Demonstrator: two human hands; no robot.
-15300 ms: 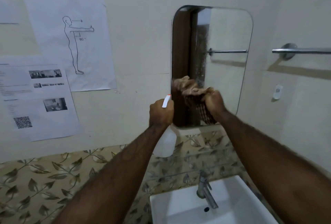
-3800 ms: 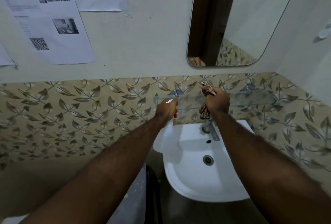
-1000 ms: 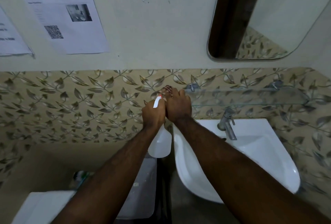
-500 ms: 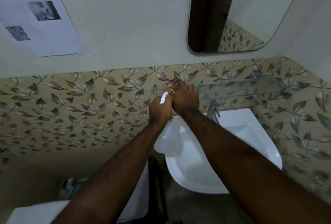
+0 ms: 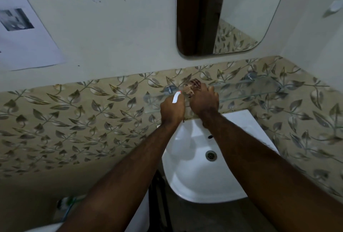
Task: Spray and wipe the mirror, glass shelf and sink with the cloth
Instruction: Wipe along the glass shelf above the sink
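Observation:
My right hand [image 5: 203,100] presses a brownish striped cloth [image 5: 192,86] onto the glass shelf [image 5: 259,88], near the shelf's left bracket. Only a bunched end of the cloth shows past my fingers. My left hand [image 5: 172,110] sits just left of it, gripping a spray bottle [image 5: 176,97]; its white and red nozzle sticks up, while the bottle body is hidden below my hand. The white sink [image 5: 196,179] lies under both forearms. The mirror [image 5: 239,12] hangs on the wall above the shelf.
Leaf-patterned tiles [image 5: 74,120] cover the lower wall. Printed sheets [image 5: 20,33] are taped at the upper left. The sink drain [image 5: 211,155] is visible between my arms. A white fixture [image 5: 46,229] sits at the bottom left on the floor side.
My right hand with the cloth has slid a little to the right along the glass shelf, and the view has shifted. The left hand keeps the bottle beside it.

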